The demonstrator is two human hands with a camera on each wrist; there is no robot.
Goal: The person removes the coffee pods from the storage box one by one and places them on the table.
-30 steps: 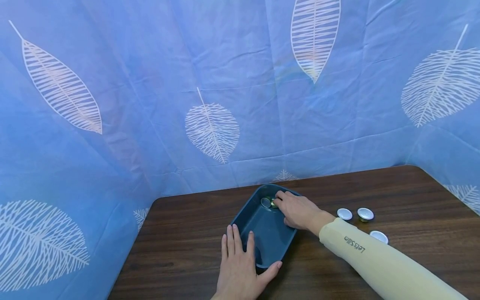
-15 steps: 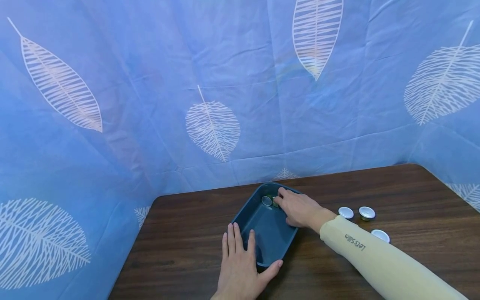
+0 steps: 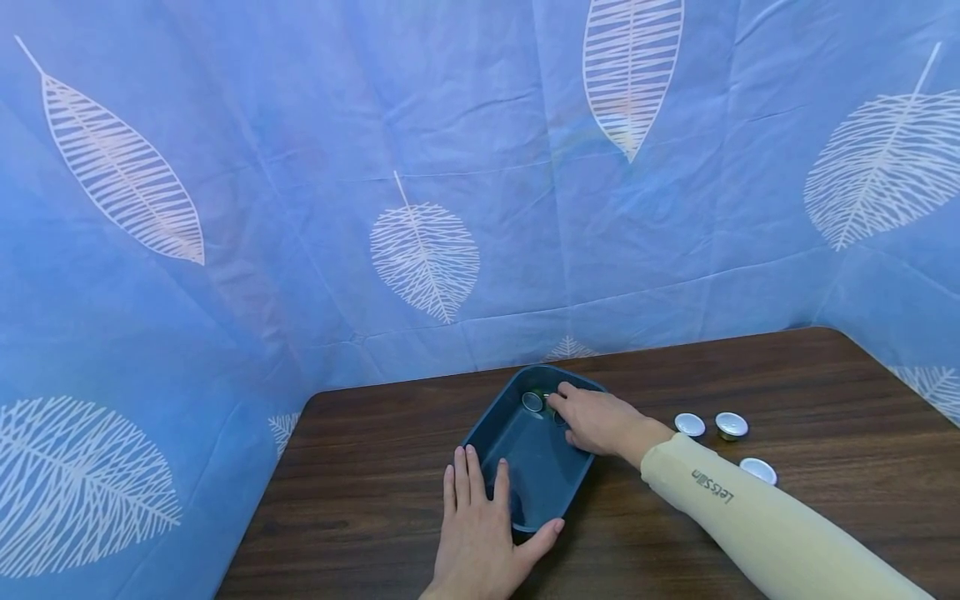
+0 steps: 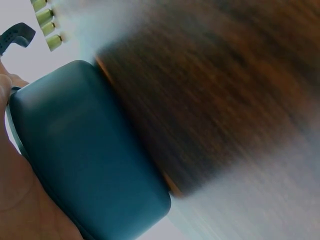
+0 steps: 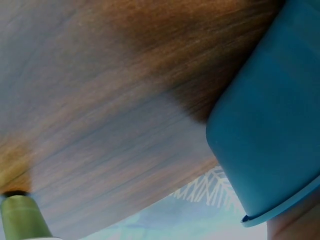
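A dark blue-green tray (image 3: 536,492) lies at an angle on the table. My left hand (image 3: 480,533) rests at its near end, fingers straight along the left rim and thumb on the near right corner. Inside the far end, my right hand (image 3: 600,421) reaches down with bent fingers and holds a small coffee capsule (image 3: 559,419), mostly hidden by the fingers. Beside it in the tray lies another capsule with a round pale rim (image 3: 532,402). The right wrist view shows the tray's outer wall (image 5: 270,120), with the fingers out of sight.
Right of the tray, coffee capsules stand lid up: one white lid (image 3: 690,425), a green-bodied capsule (image 3: 731,426) and a nearer one (image 3: 758,471) by the sleeve (image 3: 750,517). The brown wooden table (image 3: 360,483) ends at a blue leaf-print curtain (image 3: 300,208).
My right fingers have shifted slightly within the tray's far end, and a capsule rim now shows beneath them. The left hand and the tray stay in place.
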